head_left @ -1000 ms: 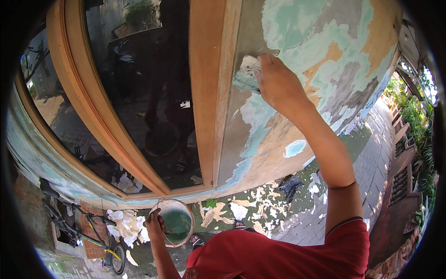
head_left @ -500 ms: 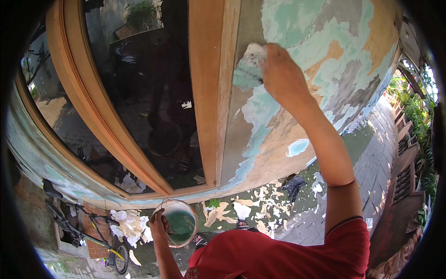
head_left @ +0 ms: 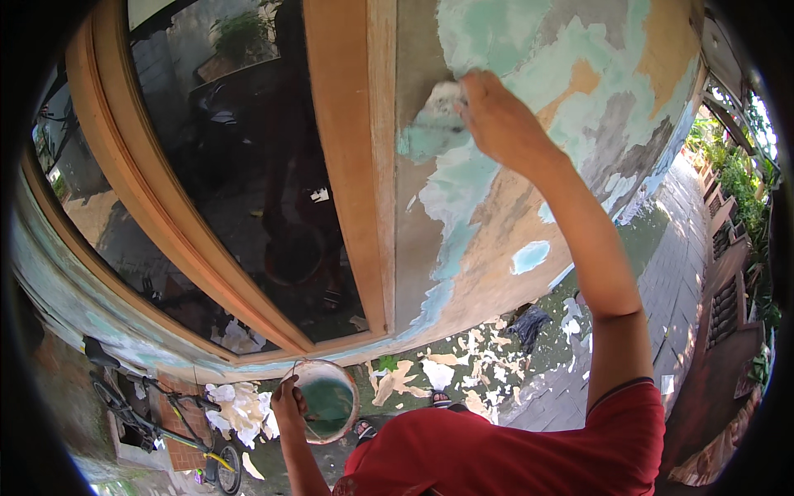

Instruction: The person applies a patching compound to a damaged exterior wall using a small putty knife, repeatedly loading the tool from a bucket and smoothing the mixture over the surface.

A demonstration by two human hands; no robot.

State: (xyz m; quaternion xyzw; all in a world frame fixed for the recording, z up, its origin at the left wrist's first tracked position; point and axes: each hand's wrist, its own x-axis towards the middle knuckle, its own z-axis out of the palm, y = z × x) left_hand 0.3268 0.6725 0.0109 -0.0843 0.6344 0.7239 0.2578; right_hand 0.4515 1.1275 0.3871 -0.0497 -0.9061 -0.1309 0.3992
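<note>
My right hand (head_left: 500, 120) is closed round a wide paintbrush (head_left: 442, 107), pale and dark-spotted at its top. The brush's teal end lies against the wall (head_left: 496, 215), just right of the window frame; motion blurs it. Patches of teal, grey and tan cover that wall. Low down, my left hand (head_left: 289, 403) grips the thin wire handle of a round bucket (head_left: 354, 405), its fingers curled. Teal paint (head_left: 327, 405) is inside the bucket, and its rim is smeared.
A wooden window frame (head_left: 347, 149) with dark reflecting glass (head_left: 223, 182) stands at the left. Paint flakes (head_left: 475, 364) and a dark crumpled bag (head_left: 528, 326) litter the ground. A bicycle (head_left: 178, 426) is at lower left. A paved path (head_left: 662, 289) runs along the right.
My right hand and the brush have moved slightly left across the wall. The view has shifted a little; my left hand still holds the bucket.
</note>
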